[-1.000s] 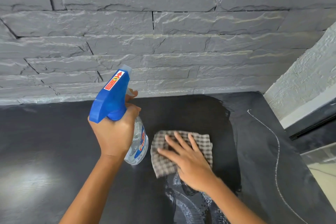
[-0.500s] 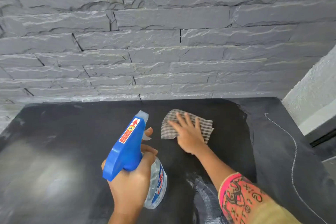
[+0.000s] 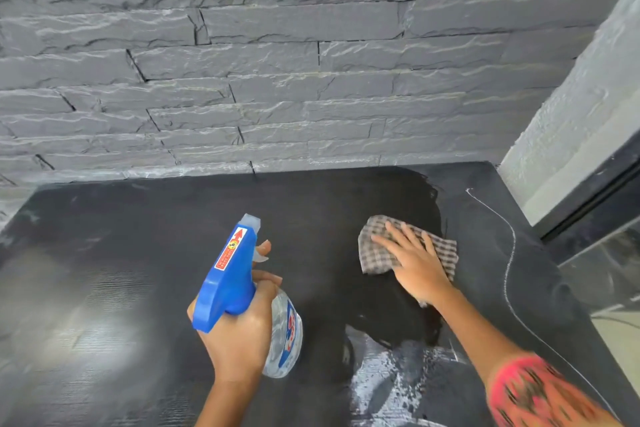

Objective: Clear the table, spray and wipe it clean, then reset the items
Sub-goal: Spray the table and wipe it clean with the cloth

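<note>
The right hand (image 3: pixel 417 262) lies flat, fingers spread, pressing the brown-and-white checked cloth (image 3: pixel 379 251) onto the dark matte surface (image 3: pixel 104 288); half a second ago the cloth sat nearer the grey stone wall (image 3: pixel 311 80), now it has slid back and rightward, widening the darker wet patch (image 3: pixel 388 305); the left hand (image 3: pixel 239 333) stays wrapped round the clear spray bottle with blue trigger head (image 3: pixel 228 284), raised off the surface, index finger at the trigger; wiping seems mid-way, foamy streaks (image 3: pixel 398 371) near the front edge and the dry left part remaining

Checked cloth (image 3: pixel 377 253) flat on wet black table (image 3: pixel 138 253)
</note>
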Available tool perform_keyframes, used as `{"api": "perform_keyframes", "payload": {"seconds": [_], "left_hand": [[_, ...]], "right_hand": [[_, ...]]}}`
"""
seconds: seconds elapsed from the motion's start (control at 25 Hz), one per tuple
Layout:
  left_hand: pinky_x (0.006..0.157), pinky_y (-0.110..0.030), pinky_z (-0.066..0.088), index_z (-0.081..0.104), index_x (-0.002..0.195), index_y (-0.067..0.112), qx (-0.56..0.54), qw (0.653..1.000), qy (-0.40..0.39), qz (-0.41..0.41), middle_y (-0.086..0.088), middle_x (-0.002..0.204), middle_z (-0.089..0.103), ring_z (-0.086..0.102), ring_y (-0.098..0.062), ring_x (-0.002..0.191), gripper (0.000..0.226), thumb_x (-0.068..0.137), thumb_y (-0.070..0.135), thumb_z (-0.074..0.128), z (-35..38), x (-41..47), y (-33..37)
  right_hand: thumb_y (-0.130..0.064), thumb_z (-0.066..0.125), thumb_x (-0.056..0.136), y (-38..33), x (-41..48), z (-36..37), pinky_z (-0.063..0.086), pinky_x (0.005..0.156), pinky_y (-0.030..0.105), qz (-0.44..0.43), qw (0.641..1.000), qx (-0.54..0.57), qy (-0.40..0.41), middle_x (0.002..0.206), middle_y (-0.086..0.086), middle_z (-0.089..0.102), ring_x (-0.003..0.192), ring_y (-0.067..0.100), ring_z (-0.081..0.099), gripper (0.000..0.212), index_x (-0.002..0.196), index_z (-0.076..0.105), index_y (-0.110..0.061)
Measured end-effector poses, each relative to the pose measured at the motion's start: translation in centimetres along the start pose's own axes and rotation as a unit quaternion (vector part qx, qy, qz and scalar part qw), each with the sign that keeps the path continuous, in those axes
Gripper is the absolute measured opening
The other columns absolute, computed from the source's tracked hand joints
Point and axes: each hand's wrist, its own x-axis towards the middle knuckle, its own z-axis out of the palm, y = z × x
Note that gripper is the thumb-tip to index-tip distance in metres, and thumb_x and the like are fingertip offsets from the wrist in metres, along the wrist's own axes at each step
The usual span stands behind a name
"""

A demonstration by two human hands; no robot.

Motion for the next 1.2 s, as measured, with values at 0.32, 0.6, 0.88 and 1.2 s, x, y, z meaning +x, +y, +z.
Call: {"api": "perform_keyframes", "payload": {"seconds": [0.32, 0.6, 0.88, 1.2], "left_hand": [[0.071, -0.022, 0.054, 0.061, 0.075, 0.042, -0.003, 0.999, -0.028, 0.041, 0.018, 0.083, 0.069, 0.066, -0.009, 0.066, 0.038, 0.069, 0.005, 0.051, -0.1, -0.5, -0.9], [0.072, -0.020, 0.052, 0.060, 0.091, 0.008, -0.021, 0.998, -0.032, 0.044, 0.015, 0.082, 0.068, 0.065, -0.007, 0.068, 0.021, 0.072, 0.003, 0.051, 0.2, -0.5, -1.7], [0.080, -0.029, 0.055, 0.059, 0.089, 0.011, -0.030, 0.998, -0.042, 0.021, 0.009, 0.086, 0.068, 0.066, -0.025, 0.081, 0.017, 0.073, 0.007, 0.053, 0.1, -0.9, -1.1], [0.055, -0.010, 0.045, 0.056, 0.071, 0.008, -0.007, 1.000, -0.006, -0.007, 0.014, 0.058, 0.059, 0.054, -0.001, 0.052, 0.003, 0.068, 0.007, 0.055, -2.2, -2.9, 0.2]], "right_hand": [[-0.006, 0.048, 0.073, -5.2, -9.8, 3.0, -0.024, 0.110, 0.046, -0.114, 0.993, 0.038, -0.021, 0.155, -0.014, -0.014, 0.142, 0.015, -0.023, 0.093, 0.142, 0.005, -0.053], [-0.006, 0.047, 0.080, -0.9, -10.0, 0.4, -0.014, 0.115, 0.043, -0.009, 1.000, 0.000, -0.020, 0.157, -0.014, -0.006, 0.144, 0.013, -0.013, 0.086, 0.143, 0.008, -0.050], [-0.017, 0.051, 0.083, -8.6, -7.8, 2.5, -0.021, 0.110, 0.052, -0.009, 0.999, 0.031, -0.019, 0.158, -0.006, -0.006, 0.144, 0.025, -0.013, 0.077, 0.144, 0.014, -0.044], [-0.015, 0.048, 0.084, -7.0, -10.3, 1.9, -0.008, 0.115, 0.045, -0.006, 1.000, 0.006, -0.016, 0.158, -0.010, -0.002, 0.145, 0.019, -0.007, 0.078, 0.145, 0.010, -0.045]]}}
